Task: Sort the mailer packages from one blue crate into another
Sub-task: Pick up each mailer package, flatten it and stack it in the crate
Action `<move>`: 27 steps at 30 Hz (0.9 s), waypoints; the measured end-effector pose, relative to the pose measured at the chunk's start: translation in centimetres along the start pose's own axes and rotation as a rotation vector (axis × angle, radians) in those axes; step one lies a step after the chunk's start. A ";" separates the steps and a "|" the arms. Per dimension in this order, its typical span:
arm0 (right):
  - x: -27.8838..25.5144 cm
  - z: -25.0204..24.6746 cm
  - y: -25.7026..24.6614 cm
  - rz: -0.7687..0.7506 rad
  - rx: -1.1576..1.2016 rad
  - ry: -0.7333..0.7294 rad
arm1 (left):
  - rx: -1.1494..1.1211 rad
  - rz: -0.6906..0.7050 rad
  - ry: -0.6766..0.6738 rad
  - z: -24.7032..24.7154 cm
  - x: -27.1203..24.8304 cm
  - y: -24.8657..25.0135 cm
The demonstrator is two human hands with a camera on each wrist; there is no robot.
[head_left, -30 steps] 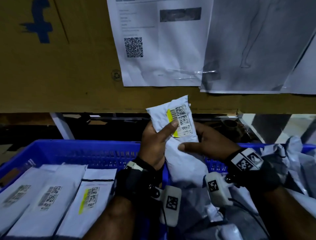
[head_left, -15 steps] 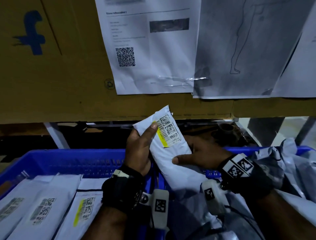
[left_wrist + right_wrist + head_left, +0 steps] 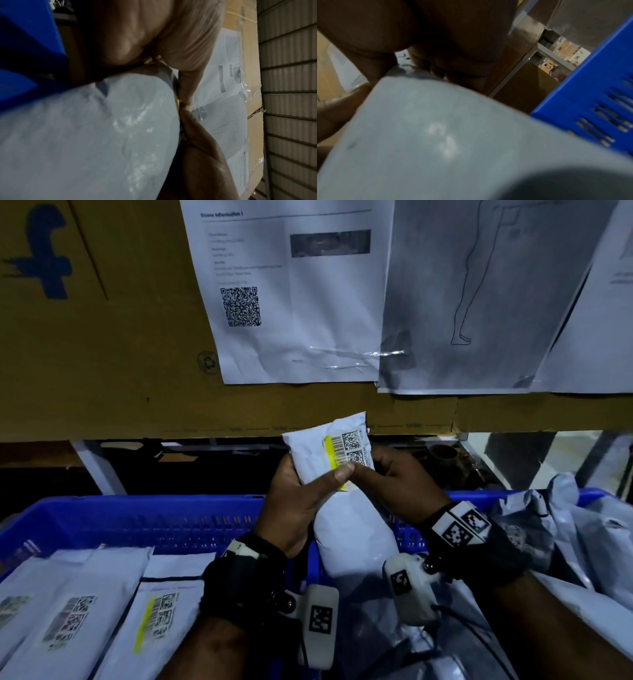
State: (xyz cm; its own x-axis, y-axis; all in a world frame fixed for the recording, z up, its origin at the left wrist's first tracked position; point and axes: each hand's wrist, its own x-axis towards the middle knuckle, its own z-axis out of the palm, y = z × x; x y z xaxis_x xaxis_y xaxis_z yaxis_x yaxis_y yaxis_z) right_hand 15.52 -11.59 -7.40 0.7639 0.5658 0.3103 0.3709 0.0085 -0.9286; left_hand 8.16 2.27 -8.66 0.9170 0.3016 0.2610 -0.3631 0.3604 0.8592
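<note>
A white mailer package [image 3: 349, 525] with a yellow-striped barcode label [image 3: 346, 448] stands upright between the two blue crates. My left hand [image 3: 298, 494] grips its left side, thumb laid across the front under the label. My right hand [image 3: 394, 484] holds the right side, its thumb meeting the left thumb on the label's lower edge. The left wrist view shows the mailer [image 3: 85, 135] up close with both thumbs touching; in the right wrist view the mailer [image 3: 445, 135] fills the frame. The left blue crate [image 3: 137, 518] holds flat white mailers [image 3: 85, 611]. The right blue crate [image 3: 589, 494] holds crumpled grey mailers [image 3: 582, 542].
A brown cardboard wall [image 3: 102, 354] rises just behind the crates, with printed sheets [image 3: 291, 296] taped to it. Below its edge is a dark gap with a white frame leg [image 3: 99, 470]. Wrist cameras [image 3: 318, 621] hang under both forearms.
The mailer has turned more upright. My right thumb has slid up from the package's middle to meet the left thumb at the label. The head view has tilted slightly up.
</note>
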 end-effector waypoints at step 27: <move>0.5 -1.4 -0.6 0.117 0.203 0.050 | 0.008 -0.029 -0.032 -0.5 -0.3 0.7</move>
State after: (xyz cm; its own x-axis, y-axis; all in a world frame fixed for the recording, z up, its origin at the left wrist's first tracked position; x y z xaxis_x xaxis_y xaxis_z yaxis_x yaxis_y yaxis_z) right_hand 16.40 -12.50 -6.44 0.8227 0.5309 0.2034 0.1684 0.1142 -0.9791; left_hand 7.57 2.92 -8.37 0.9321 0.2628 0.2492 -0.3346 0.3616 0.8702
